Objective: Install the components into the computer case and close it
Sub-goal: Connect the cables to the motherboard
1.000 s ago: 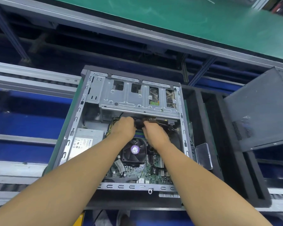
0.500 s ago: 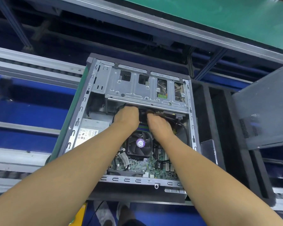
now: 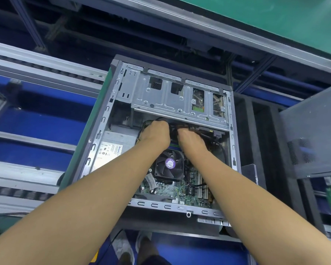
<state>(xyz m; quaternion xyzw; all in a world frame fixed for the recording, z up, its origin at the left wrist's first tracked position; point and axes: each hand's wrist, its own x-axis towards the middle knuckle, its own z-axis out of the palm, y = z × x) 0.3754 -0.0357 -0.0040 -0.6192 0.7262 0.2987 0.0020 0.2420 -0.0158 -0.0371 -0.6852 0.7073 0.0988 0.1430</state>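
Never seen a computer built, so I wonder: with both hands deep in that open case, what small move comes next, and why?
Probably tuck the black cables down under the drive cage: the left hand and right hand grip them there, above the fan, and the side panel stands apart, right of the case.

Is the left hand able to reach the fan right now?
Probably yes: the fan lies uncovered, close to the left hand, though that hand is among cables.
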